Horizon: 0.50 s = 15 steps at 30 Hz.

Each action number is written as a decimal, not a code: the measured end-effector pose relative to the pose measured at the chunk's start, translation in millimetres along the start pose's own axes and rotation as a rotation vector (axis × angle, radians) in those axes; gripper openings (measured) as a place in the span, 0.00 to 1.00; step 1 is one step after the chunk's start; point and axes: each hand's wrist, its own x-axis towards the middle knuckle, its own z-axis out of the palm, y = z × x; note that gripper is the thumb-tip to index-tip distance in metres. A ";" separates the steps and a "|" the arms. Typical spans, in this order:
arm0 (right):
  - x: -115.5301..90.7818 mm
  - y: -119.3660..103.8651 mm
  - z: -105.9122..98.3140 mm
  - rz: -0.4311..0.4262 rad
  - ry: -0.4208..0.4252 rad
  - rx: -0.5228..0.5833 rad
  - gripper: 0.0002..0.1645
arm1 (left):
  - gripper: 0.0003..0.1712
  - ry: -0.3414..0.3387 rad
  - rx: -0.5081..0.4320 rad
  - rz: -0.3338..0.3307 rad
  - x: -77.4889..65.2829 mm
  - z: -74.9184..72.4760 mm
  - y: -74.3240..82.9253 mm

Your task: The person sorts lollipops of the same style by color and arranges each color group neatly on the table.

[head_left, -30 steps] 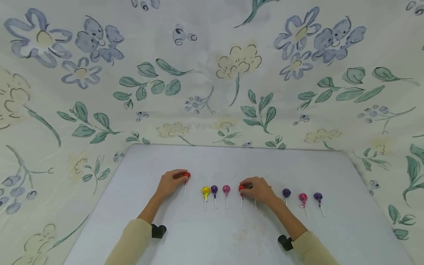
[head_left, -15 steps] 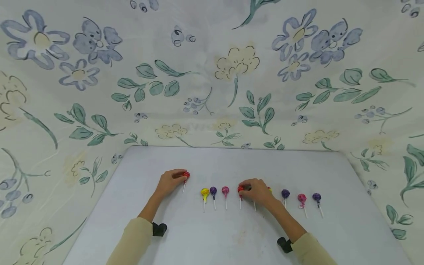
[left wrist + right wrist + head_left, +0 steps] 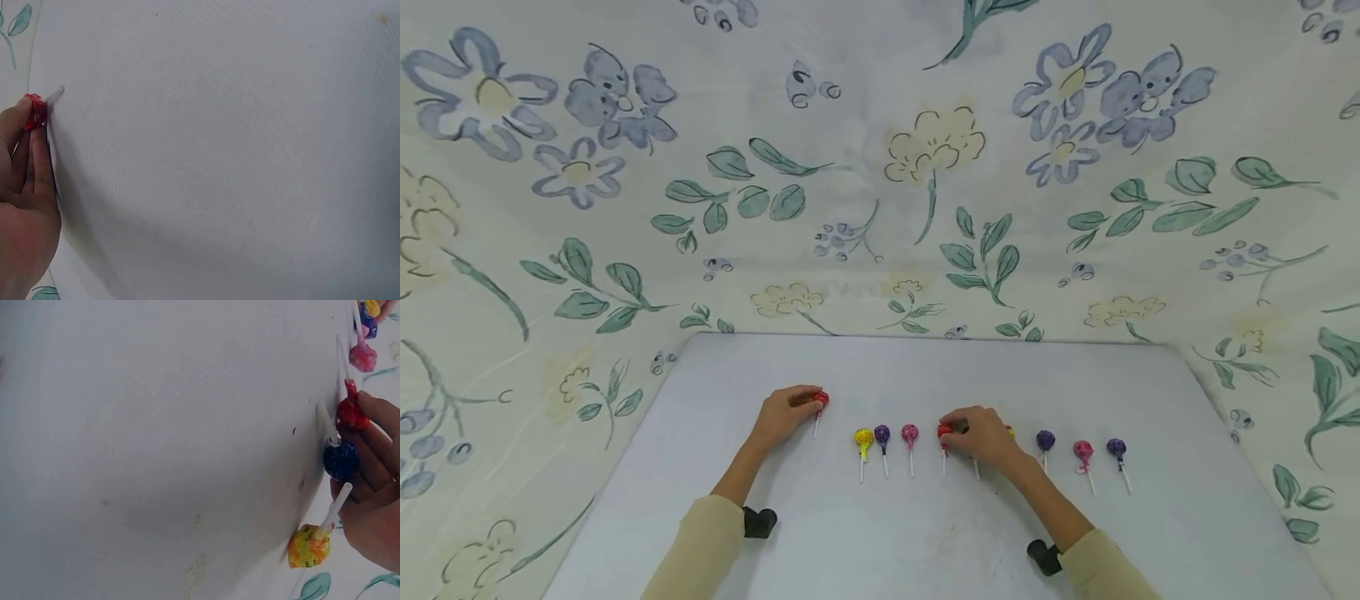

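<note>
Nothing on the counter [image 3: 880, 533] has visibly moved since a second ago; only the head view has drifted slightly. It shows nine lollipops [image 3: 910, 432] in a row and a first red lollipop [image 3: 822, 399] to their left, pinched in the left hand [image 3: 779, 415]. Left wrist view: thumb and fingertips grip its wrapped head. Right wrist view: of six lollipops, the right hand [image 3: 375, 472] pinches a second red lollipop [image 3: 354, 414], near one dark blue lollipop [image 3: 342, 460] and one yellow lollipop [image 3: 309, 546].

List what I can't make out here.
Head view: candy of blue lollipop, hidden by right hand.
Head view: most of the yellow lollipop beside it, likewise.
Head view: any print on rightmost purple lollipop, too small.
Left wrist view: part of left hand, cut by left edge.
</note>
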 end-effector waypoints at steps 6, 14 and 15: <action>6.1 -3.0 1.2 -0.012 -0.026 -0.011 0.15 | 0.19 0.019 -0.007 -0.006 -2.4 -3.7 -4.7; 3.1 -0.2 -0.8 0.012 -0.016 -0.021 0.15 | 0.19 -0.001 -0.016 0.016 2.4 -0.2 -3.7; 2.5 1.0 -0.9 0.013 -0.016 -0.020 0.15 | 0.19 -0.001 -0.015 0.014 3.0 0.8 -3.3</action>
